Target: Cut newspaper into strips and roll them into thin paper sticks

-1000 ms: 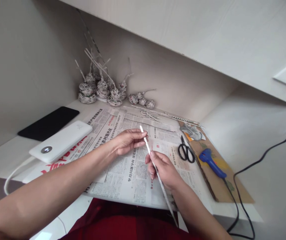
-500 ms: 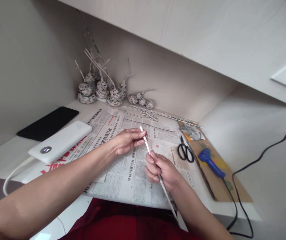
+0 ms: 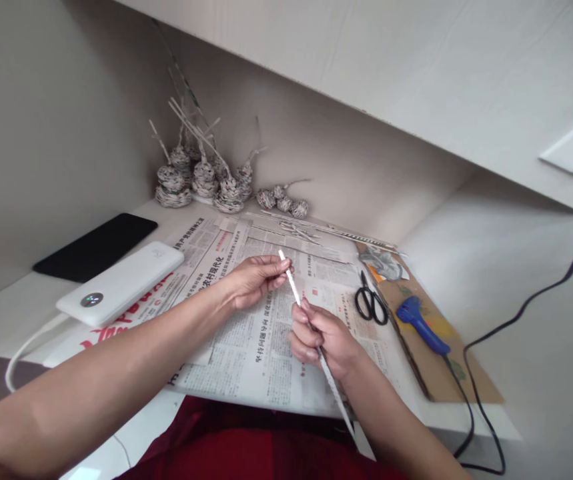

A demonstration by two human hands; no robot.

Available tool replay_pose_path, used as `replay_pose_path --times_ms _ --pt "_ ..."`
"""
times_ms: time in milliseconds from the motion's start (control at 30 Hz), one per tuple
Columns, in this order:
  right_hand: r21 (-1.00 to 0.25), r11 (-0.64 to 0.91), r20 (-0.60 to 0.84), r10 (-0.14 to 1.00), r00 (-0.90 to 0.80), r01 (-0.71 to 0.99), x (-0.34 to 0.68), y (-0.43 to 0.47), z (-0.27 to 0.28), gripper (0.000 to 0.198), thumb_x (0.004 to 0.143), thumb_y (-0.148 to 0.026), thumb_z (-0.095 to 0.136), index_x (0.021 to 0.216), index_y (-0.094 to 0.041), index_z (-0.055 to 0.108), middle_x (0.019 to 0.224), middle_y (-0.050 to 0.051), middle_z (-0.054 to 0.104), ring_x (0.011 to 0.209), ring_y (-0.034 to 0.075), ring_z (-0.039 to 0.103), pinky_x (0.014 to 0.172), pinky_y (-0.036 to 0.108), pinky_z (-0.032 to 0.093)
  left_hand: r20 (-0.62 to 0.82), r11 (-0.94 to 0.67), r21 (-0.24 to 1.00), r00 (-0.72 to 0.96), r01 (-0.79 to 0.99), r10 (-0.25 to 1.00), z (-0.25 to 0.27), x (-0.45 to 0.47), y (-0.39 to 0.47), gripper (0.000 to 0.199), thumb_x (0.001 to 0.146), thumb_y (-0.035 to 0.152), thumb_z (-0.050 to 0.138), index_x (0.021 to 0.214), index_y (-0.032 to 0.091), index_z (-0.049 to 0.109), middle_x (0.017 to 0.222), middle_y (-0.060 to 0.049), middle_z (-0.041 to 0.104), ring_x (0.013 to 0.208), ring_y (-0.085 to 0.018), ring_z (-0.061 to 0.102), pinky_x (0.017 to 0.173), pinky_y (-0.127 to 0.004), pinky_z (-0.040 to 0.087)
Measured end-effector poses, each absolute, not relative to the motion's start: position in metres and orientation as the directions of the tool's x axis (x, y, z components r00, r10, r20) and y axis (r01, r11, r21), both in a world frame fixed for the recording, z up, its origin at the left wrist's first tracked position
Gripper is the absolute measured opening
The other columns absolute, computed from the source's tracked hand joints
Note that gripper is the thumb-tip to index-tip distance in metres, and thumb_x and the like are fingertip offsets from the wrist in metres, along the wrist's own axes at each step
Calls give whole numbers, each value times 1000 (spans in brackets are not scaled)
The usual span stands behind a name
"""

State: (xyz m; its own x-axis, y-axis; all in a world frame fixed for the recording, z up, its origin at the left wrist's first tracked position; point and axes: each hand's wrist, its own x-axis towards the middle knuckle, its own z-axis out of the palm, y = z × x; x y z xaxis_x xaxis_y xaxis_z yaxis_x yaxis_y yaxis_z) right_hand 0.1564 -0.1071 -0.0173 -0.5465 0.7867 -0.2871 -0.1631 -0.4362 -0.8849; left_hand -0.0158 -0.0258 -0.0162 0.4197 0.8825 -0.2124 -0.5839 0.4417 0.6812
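A thin rolled paper stick (image 3: 333, 387) slants from the middle of the desk down toward my lap. Near its upper tip, my left hand (image 3: 259, 280) pinches it between thumb and fingers. Lower down, my right hand (image 3: 323, 340) is closed around the stick, thumb on top. Beneath both hands lie printed newspaper sheets (image 3: 236, 383). Black-handled scissors (image 3: 371, 307) rest to the right of my right hand, not touched.
Woven paper gourds (image 3: 205, 179) with stalks stand at the back left, smaller ones (image 3: 299, 209) beside them. Paper sticks (image 3: 346, 235) lie behind. At left are a white power bank (image 3: 131, 277) and black phone-like slab (image 3: 99, 247). A blue glue gun (image 3: 423, 327) sits on cardboard (image 3: 459, 380), its cord trailing right.
Both hands keep their hold on the paper stick in nearly the same place. The view has shifted very slightly.
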Motion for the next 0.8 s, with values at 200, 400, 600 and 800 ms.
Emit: replay_pose_path --times_ms 200,400,600,800 --pt "-917 -358 -257 866 -429 -173 157 -100 -19 33 92 -50 47 79 -19 49 45 -8 38 39 9 40 42 22 29 -186 459 728 497 -509 847 -17 -15 -29 8 80 3 64 84 6 70 73 -6 68 57 -7 63 54 -12 54" --pt "-811 -511 -259 751 -607 -285 155 -96 -16 34 90 -52 47 74 -22 44 41 -11 26 37 9 29 41 22 26 -158 459 731 528 -506 834 -20 -14 -30 5 81 5 64 81 6 70 77 -8 69 61 -7 64 57 -11 54" --pt "-958 -19 -73 981 -180 284 157 -101 -16 34 87 -54 53 79 -21 56 53 -5 47 47 11 44 50 25 34 -191 437 740 463 -511 866 -21 -14 -26 5 80 4 65 78 5 69 73 -7 68 55 -6 63 54 -12 55" --pt "-896 -415 -285 812 -510 -161 157 -103 -17 37 91 -55 42 73 -23 43 41 -10 24 36 9 29 41 23 27 -188 453 713 477 -535 859 -22 -15 -26 7 80 3 64 81 5 71 79 -10 70 61 -8 66 59 -12 56"
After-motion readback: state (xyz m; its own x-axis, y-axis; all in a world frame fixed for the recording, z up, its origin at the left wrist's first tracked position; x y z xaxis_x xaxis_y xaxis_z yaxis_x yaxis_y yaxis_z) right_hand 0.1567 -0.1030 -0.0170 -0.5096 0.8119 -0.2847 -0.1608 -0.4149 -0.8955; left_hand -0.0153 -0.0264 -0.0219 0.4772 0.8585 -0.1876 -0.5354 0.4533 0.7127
